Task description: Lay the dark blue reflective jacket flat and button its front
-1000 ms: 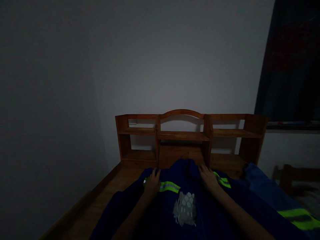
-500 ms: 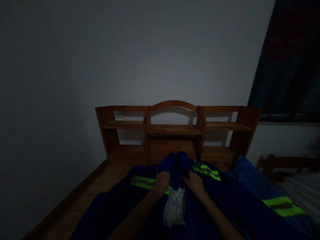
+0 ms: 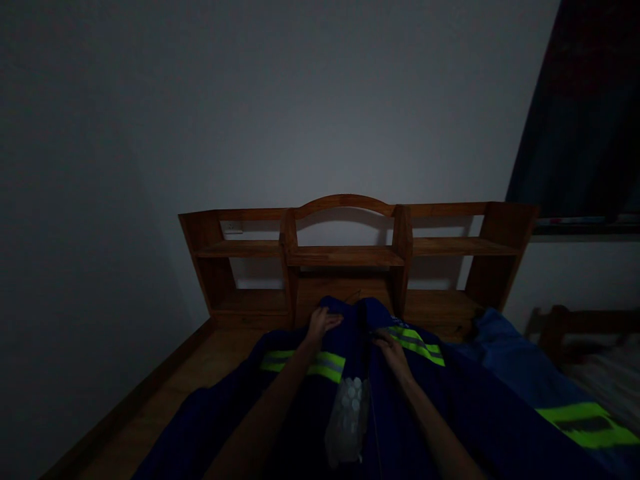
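Observation:
A dark blue work jacket [image 3: 210, 420] with yellow-green reflective bands lies spread out in front of me, its collar toward the headboard. My left hand [image 3: 324, 324] rests on the jacket's left side just below the collar, fingers stretched out to the right. Across the front opening, my right hand [image 3: 391, 350] has its fingers bent at the jacket's edge beside the right band; they seem to grip the cloth, though dim light blurs the detail. Between my forearms sits a translucent whitish packet [image 3: 350, 417] with round pale shapes, its exact kind unclear.
A wooden headboard with shelves [image 3: 345, 257] stands against the pale wall [image 3: 325, 100]. Another blue garment [image 3: 515, 360] with a reflective band lies at the right. Bare wooden boards [image 3: 200, 367] show at left. A dark curtain [image 3: 585, 133] hangs at upper right.
My left hand has moved up toward the collar and its fingers have straightened from a closed fist. My right hand has shifted slightly up to the jacket's opening edge. The view has tilted slightly.

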`<state>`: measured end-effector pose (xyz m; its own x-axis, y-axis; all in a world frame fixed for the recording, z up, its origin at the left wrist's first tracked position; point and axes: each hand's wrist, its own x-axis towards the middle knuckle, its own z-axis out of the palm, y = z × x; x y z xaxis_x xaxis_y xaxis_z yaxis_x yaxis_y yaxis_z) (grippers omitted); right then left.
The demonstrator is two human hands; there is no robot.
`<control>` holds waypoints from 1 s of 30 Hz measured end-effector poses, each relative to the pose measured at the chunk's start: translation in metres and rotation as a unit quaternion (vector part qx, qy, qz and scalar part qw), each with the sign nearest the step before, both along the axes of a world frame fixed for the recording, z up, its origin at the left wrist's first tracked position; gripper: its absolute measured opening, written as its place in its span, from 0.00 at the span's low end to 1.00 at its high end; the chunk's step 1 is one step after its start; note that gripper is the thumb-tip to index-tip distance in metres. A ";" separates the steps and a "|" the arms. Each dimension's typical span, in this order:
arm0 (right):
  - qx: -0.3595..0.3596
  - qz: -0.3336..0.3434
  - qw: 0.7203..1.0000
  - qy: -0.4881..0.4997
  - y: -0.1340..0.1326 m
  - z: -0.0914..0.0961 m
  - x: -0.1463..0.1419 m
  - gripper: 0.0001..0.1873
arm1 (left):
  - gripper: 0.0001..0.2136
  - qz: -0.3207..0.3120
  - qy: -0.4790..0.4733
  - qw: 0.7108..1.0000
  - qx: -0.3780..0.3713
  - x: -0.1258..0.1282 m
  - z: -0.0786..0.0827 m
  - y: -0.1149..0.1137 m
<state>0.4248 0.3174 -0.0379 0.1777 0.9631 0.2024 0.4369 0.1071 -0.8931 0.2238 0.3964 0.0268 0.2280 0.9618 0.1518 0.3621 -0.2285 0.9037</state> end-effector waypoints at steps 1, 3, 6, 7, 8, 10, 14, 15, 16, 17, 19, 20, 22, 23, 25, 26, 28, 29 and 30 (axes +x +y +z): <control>0.003 0.008 1.000 0.010 0.000 0.000 -0.001 0.26 | 0.17 -0.006 -0.038 0.999 0.007 0.000 0.001 0.008; 0.006 0.026 1.000 0.017 0.000 -0.001 -0.004 0.24 | 0.16 -0.017 -0.093 0.995 0.019 -0.002 -0.002 0.012; 0.005 0.045 0.999 0.010 -0.004 -0.004 -0.009 0.25 | 0.16 -0.022 -0.119 0.992 0.044 -0.007 -0.022 -0.006; 0.005 0.049 0.999 0.008 -0.006 -0.005 -0.010 0.26 | 0.17 -0.018 -0.099 0.992 0.075 -0.010 -0.031 -0.017; 0.009 0.053 0.999 0.007 -0.007 -0.006 -0.011 0.27 | 0.17 -0.010 -0.062 0.991 0.116 -0.013 -0.039 -0.028; 0.038 0.061 0.997 0.001 -0.008 -0.007 -0.013 0.29 | 0.16 0.015 0.042 0.979 0.199 -0.019 -0.054 -0.049; 0.092 0.104 0.990 -0.007 -0.010 -0.005 -0.019 0.36 | 0.17 0.056 0.194 0.953 0.224 -0.031 -0.072 -0.072; 0.085 0.118 0.989 -0.008 -0.012 -0.003 -0.020 0.38 | 0.19 0.054 0.220 0.949 0.220 -0.033 -0.074 -0.074; 0.076 0.128 0.989 -0.011 -0.013 -0.002 -0.021 0.41 | 0.22 0.045 0.245 0.944 0.216 -0.035 -0.075 -0.074; 0.071 0.132 0.989 -0.016 -0.015 0.000 -0.022 0.43 | 0.26 0.030 0.267 0.940 0.213 -0.036 -0.075 -0.074; 0.076 0.123 0.989 -0.032 -0.017 0.002 -0.023 0.46 | 0.33 -0.007 0.296 0.932 0.208 -0.039 -0.075 -0.074; 0.085 0.114 0.989 -0.043 -0.018 0.002 -0.024 0.46 | 0.36 -0.022 0.302 0.931 0.206 -0.040 -0.076 -0.074; 0.108 0.091 0.987 -0.078 -0.018 0.002 -0.026 0.43 | 0.38 -0.034 0.298 0.932 0.205 -0.040 -0.076 -0.073; 0.116 0.078 0.985 -0.099 -0.017 0.002 -0.028 0.40 | 0.39 -0.032 0.292 0.933 0.207 -0.041 -0.076 -0.073; 0.118 0.061 0.980 -0.147 -0.016 0.003 -0.032 0.37 | 0.37 -0.021 0.274 0.938 0.211 -0.041 -0.077 -0.071; 0.113 0.058 0.977 -0.171 -0.016 0.003 -0.035 0.36 | 0.34 -0.015 0.261 0.941 0.213 -0.041 -0.076 -0.069; 0.095 0.060 0.971 -0.211 -0.015 0.004 -0.040 0.31 | 0.24 -0.006 0.231 0.949 0.213 -0.044 -0.075 -0.063; 0.088 0.061 0.968 -0.225 -0.015 0.005 -0.041 0.29 | 0.18 -0.002 0.214 0.953 0.212 -0.046 -0.074 -0.060; 0.083 0.062 0.967 -0.234 -0.016 0.006 -0.042 0.27 | 0.13 0.001 0.198 0.957 0.210 -0.049 -0.073 -0.057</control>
<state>0.3830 0.3015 -0.0322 -0.0849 0.9188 0.3856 0.7635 0.3086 -0.5673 0.1750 0.3389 -0.0462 0.3467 0.8347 0.4278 0.6574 -0.5416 0.5239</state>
